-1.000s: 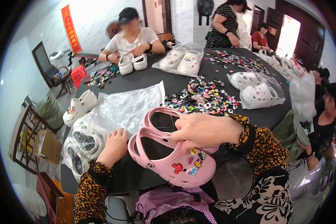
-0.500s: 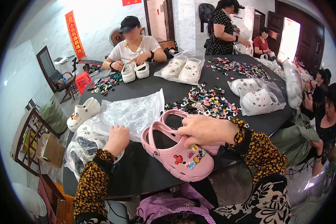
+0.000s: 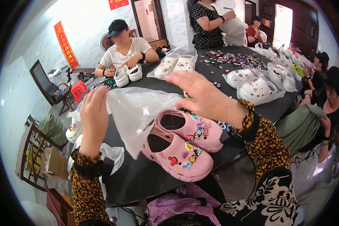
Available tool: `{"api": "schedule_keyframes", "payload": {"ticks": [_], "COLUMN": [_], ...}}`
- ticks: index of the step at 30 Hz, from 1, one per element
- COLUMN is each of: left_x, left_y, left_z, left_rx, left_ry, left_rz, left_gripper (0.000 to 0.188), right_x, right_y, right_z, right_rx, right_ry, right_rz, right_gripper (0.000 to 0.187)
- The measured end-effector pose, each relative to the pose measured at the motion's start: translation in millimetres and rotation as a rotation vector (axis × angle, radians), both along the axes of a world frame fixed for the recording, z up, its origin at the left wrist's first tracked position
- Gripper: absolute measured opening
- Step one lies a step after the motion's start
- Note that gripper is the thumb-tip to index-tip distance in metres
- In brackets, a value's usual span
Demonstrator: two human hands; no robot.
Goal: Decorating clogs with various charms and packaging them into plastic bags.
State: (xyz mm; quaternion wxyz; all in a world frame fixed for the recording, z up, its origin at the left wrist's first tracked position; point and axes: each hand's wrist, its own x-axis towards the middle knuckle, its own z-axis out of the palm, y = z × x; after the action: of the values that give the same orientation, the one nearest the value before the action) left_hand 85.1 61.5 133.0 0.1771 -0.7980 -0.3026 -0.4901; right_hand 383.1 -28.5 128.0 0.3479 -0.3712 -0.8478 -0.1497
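My left hand point(image 3: 95, 118) is raised at the left, its fingers closed on a corner of a thin transparent plastic bag point(image 3: 137, 107). The bag hangs loosely across the middle, its lower tip beside the pink clogs. Over the bag's right end hovers my right hand point(image 3: 205, 96), thumb and fingers apart; whether the thumb touches the film is hard to tell. Two pink clogs stand side by side on the table, toes to the right: a near clog point(image 3: 184, 171) and a far clog point(image 3: 211, 137). Colourful charms dot both uppers. Part of the far clog's heel sits close behind the bag.
White clogs in plastic point(image 3: 258, 90) lie on the black table point(image 3: 135, 180) at right. More bagged clogs point(image 3: 173, 64) and a charm pile point(image 3: 233, 60) are farther back. Across the table a person point(image 3: 126, 49) handles white clogs; other people work at the far side and right.
My right hand has left the pink clogs and risen toward the bag. The bag has come up off the table with my left hand. The view has shifted slightly.
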Motion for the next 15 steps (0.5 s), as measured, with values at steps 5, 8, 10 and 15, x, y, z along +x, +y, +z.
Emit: {"api": "schedule_keyframes", "payload": {"ticks": [5, 8, 10, 15], "left_x": [20, 20, 20, 12], "left_y": [-51, -72, -82, -96], "left_z": [3, 9, 5, -1], "left_rx": [0.113, 0.155, 0.125, 0.038], "left_ry": [0.08, 0.11, 0.106, 0.151], "left_rz": [-0.235, -0.372, -0.428, -0.607], "left_gripper": [0.02, 0.023, 0.024, 0.031], "right_x": [-10, -21, -27, -36], "right_y": [8, 10, 9, 15], "right_z": [5, 10, 9, -1], "right_rx": [0.044, -0.038, -0.08, -0.102], "right_ry": [-0.164, -0.25, -0.297, -0.139], "right_rz": [-0.176, -0.143, -0.111, 0.103], "right_gripper": [0.083, 0.092, 0.093, 0.073]}}
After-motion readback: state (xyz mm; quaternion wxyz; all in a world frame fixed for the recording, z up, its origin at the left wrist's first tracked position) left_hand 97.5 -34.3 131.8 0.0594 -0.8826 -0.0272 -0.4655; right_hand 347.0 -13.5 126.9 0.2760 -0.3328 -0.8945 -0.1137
